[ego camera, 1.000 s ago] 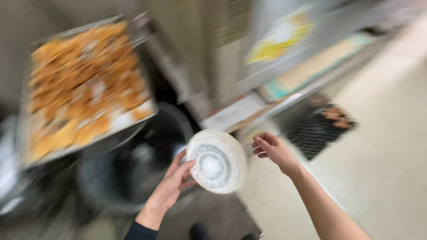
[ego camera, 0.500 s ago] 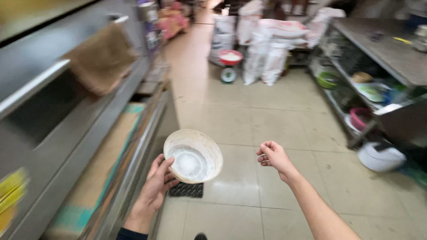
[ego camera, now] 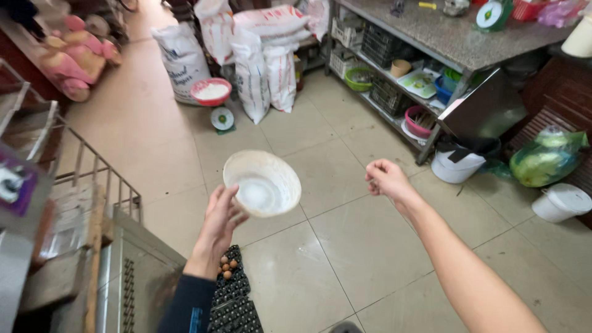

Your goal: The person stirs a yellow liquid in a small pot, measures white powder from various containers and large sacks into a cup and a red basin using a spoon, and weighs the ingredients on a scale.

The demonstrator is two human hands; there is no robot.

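Over the tiled floor (ego camera: 345,246), your left hand (ego camera: 220,216) grips the white bowl (ego camera: 262,183); hold it level. Your right hand (ego camera: 385,179) is curled, holding nothing.

The left hand (ego camera: 217,223) covers the near rim of the white bowl (ego camera: 262,184) — its fingertips behind it go unseen. The right hand (ego camera: 386,179) is curled, so whether it pinches anything cannot be told. Below the left hand, the black egg tray (ego camera: 231,302) runs off the bottom edge. Left of that hand, the purple thing (ego camera: 17,185) is blurred — its kind unclear.
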